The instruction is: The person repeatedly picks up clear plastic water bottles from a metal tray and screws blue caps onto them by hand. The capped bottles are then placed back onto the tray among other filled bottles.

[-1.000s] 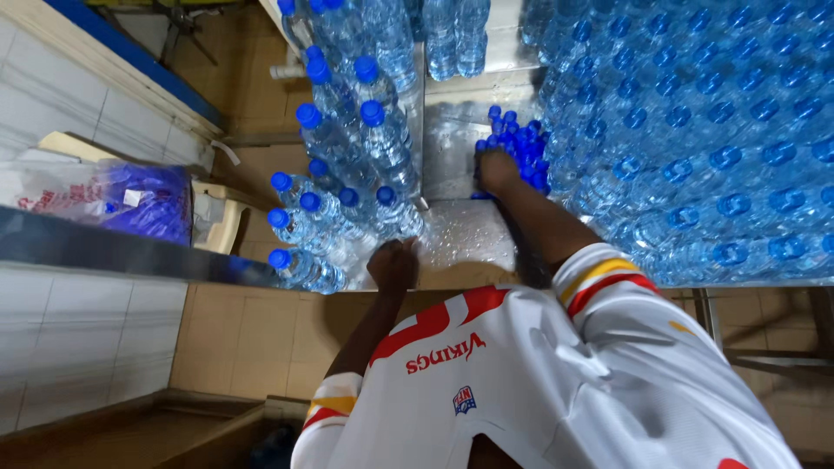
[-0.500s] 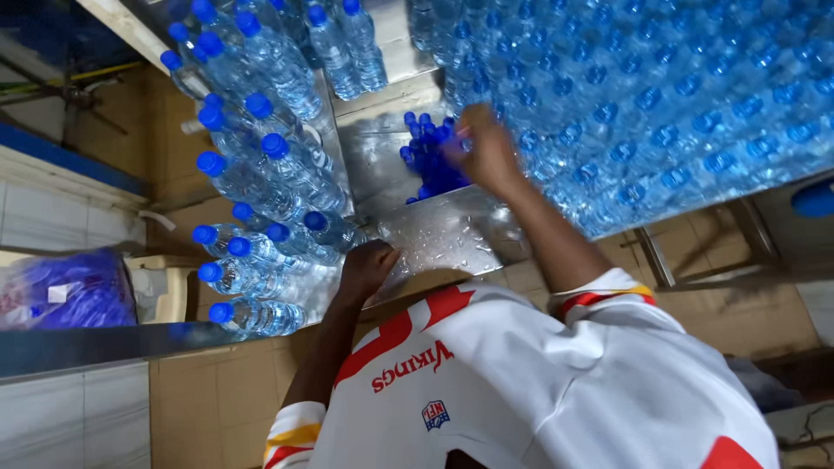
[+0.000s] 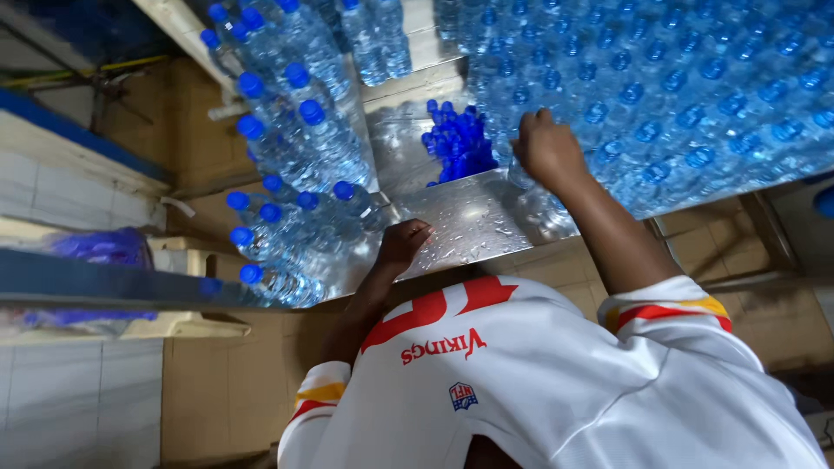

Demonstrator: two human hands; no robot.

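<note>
My right hand (image 3: 547,149) reaches out over the near edge of a big cluster of clear water bottles (image 3: 678,104) with blue caps; its fingers curl down among the bottle tops, and what they grip is hidden. Just left of it lies a heap of loose blue caps (image 3: 459,143) on the wet metal table (image 3: 473,221). My left hand (image 3: 404,245) rests on the table's front edge with fingers curled, holding nothing. It sits beside a second group of capped bottles (image 3: 300,148). My white jersey with red and yellow sleeve stripes (image 3: 556,382) fills the bottom.
A grey shelf edge (image 3: 95,282) crosses the left side, with a purple plastic bag (image 3: 100,247) behind it. White tiled wall (image 3: 78,399) and tan floor tiles (image 3: 217,391) lie below the table. A blue ledge (image 3: 69,122) runs at upper left.
My right hand has shifted from the heap of blue caps rightward onto the bottle cluster. The left hand stays on the table edge. The view has turned.
</note>
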